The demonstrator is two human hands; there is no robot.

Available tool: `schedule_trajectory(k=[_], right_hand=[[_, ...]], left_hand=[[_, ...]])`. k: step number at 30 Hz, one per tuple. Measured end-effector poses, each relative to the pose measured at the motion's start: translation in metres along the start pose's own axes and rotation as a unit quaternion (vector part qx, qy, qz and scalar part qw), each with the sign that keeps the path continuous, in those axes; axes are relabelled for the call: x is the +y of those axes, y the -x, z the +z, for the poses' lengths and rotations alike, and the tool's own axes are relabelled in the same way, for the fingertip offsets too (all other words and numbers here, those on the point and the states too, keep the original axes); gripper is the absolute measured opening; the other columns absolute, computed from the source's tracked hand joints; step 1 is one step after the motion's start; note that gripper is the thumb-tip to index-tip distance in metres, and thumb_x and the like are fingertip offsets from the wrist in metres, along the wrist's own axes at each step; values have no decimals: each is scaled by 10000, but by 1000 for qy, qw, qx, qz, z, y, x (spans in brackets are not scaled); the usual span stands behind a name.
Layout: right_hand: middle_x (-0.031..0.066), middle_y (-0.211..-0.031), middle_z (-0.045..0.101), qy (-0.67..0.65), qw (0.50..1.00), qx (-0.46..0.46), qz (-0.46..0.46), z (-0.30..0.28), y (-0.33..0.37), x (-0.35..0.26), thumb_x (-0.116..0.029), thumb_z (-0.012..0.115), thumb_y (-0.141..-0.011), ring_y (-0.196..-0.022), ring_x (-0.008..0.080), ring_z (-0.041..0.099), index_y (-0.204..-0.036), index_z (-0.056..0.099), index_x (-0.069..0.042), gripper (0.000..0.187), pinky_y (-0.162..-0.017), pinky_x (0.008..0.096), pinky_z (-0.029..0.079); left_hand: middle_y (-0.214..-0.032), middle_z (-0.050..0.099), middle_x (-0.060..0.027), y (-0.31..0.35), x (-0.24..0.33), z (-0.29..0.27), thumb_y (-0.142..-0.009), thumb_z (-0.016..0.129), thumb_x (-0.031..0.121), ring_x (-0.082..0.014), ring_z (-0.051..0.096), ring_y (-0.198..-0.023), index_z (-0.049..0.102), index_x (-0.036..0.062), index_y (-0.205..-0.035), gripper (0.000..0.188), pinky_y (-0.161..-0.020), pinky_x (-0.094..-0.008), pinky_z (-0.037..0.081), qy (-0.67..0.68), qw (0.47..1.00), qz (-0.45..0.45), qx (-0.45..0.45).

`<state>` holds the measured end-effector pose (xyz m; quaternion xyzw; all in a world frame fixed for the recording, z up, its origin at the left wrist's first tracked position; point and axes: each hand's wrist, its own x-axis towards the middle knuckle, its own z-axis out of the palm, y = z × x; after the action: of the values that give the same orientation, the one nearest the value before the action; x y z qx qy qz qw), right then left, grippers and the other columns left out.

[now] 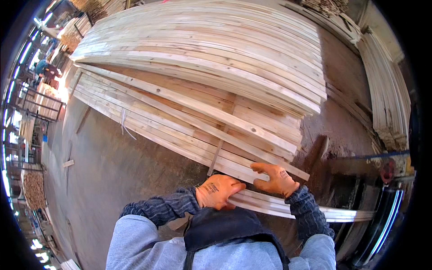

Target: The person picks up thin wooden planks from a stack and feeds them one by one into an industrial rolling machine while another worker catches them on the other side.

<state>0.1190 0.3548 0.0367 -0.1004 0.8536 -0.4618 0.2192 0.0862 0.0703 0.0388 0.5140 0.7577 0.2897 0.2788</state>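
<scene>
My left hand (219,191), in an orange work glove, is closed around the near end of a few narrow wooden boards (265,203). These boards run off to the right, passing under my right forearm. Beside it, my right hand (278,179), gloved alike, is held above the boards with thumb and fingers apart and nothing visible between them. Just beyond both hands lies the end of a loose wooden board (294,169), resting slantwise across a lower layer of lumber. Another loose board (252,129) with dark knots lies farther away.
A large stack of pale boards (202,49) spreads out ahead, with a thin crosswise strip (216,157) on its lower layer. More lumber (382,90) stands at the right, near dark machinery (382,225). Concrete floor (103,157) is at left; a person (47,69) is far off.
</scene>
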Motion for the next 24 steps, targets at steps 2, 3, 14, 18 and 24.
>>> schedule_trajectory(k=[2,3,14,18,24], right_hand=[[203,-1242,727,42,999,-2,0,5,-48,17,-335,772,-854,-1151,355,695,-1380,633,-79,601,-1009,442,548],[207,-1302,699,92,995,15,-23,8,-71,29,-338,761,-841,-1167,392,676,-1422,599,-116,643,-1020,458,541],[178,-1338,671,357,906,-9,226,31,-250,150,-348,786,-827,-1231,365,647,-1609,336,-172,919,-1062,463,513],[192,-1245,707,360,909,-15,210,33,-251,168,-339,804,-822,-1148,383,682,-1615,311,-188,946,-993,477,549],[185,-1056,746,343,920,-7,189,28,-231,144,-284,821,-751,-979,398,722,-1599,360,-183,970,-860,503,582]], left_hand=[[-1260,685,-203,-1,-18,-10,-801,821,354,-397,664,-1135,593,-9,-1351,697,-953,-463,550,64,998,4,-21],[-1163,718,-212,-1,-29,-15,-861,769,326,-402,690,-1075,635,2,-1306,566,-914,-459,564,133,991,9,1],[-1048,750,-197,30,-178,-40,-894,757,211,-299,746,-1008,668,13,-1201,376,-878,-387,583,329,898,-207,205],[-1097,748,-104,24,-278,-2,-958,756,307,-260,732,-1021,540,41,-1440,592,-886,-407,585,557,698,-271,360],[-1104,717,-53,2,-397,-59,-938,772,424,-214,695,-899,444,75,-1546,774,-747,-333,562,653,411,-372,517]])
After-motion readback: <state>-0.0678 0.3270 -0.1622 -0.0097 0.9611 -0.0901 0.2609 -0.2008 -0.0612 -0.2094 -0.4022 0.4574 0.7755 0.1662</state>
